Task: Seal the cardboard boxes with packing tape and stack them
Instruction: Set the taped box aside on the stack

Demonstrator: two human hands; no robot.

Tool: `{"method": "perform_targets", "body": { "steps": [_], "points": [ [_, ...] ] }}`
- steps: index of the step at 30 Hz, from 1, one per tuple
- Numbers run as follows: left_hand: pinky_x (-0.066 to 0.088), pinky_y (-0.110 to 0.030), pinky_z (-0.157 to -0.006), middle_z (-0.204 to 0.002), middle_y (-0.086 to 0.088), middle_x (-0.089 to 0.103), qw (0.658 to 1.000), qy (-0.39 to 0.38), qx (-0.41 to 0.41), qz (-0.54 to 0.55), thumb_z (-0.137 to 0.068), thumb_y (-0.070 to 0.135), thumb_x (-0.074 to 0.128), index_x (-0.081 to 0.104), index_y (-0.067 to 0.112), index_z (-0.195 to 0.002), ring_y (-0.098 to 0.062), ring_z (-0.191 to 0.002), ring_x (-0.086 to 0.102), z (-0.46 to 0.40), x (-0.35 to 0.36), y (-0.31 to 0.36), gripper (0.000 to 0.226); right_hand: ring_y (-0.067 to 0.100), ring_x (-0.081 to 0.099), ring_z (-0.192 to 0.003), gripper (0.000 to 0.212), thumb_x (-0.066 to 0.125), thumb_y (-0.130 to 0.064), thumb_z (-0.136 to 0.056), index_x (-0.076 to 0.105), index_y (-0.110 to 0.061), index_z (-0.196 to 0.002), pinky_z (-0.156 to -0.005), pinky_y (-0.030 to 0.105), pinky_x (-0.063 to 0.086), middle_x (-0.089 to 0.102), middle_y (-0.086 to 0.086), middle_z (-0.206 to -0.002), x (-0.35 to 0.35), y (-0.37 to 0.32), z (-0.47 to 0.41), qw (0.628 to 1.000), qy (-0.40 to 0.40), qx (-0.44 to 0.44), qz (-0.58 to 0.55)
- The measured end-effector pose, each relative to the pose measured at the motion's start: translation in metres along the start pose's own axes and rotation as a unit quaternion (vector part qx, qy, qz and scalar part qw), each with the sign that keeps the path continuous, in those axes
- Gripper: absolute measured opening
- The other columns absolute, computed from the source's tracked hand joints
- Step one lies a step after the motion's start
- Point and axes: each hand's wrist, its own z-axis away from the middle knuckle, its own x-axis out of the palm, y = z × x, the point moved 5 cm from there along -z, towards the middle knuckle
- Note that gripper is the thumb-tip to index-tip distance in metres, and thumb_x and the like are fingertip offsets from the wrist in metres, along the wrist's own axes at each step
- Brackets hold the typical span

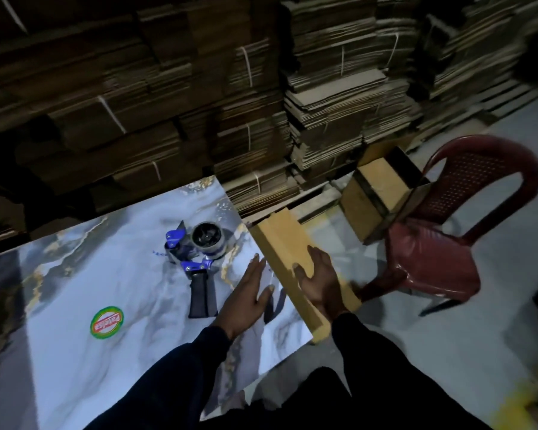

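Right hand [319, 282] is gripping a long flat brown cardboard box [289, 259] at the right edge of the marble-pattern table [75, 290] — left hand [246, 293] hovers flat beside it, fingers straight. Blue-and-black tape dispenser [196, 259] lies just left. More boxes [376, 193] sit on a maroon plastic chair [432, 252].

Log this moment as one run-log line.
left hand: open beside box | right hand: grips flat cardboard box at table edge | tape dispenser: idle
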Motion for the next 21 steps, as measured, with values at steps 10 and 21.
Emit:
{"method": "perform_targets", "body": {
  "steps": [10, 21],
  "points": [
    [0.021, -0.021, -0.119, -0.173, 0.013, -0.010, 0.999, 0.008, -0.010, -0.037, -0.109, 0.044, 0.045, 0.005, 0.029, -0.167, -0.009, -0.159, 0.006, -0.111, 0.068, 0.054, 0.072, 0.025, 0.023, -0.156, 0.072, 0.058, -0.046, -0.103, 0.030, -0.016, -0.163, -0.121, 0.036, 0.027, 0.024, 0.007, -0.170, -0.079, 0.040, -0.119, 0.998, -0.027, -0.037, 0.044],
    [-0.005, -0.037, -0.128, -0.170, -0.002, -0.023, 0.968, 0.160, -0.189, -0.036, -0.111, 0.043, 0.039, -0.007, 0.021, -0.166, -0.018, -0.157, -0.022, -0.225, 0.176, 0.047, 0.075, 0.022, 0.010, -0.160, 0.080, 0.051, -0.063, -0.100, 0.017, -0.033, -0.166, -0.127, 0.044, 0.022, 0.003, -0.004, -0.175, -0.090, 0.102, -0.246, 0.968, -0.188, -0.145, 0.082]
  ]
}}
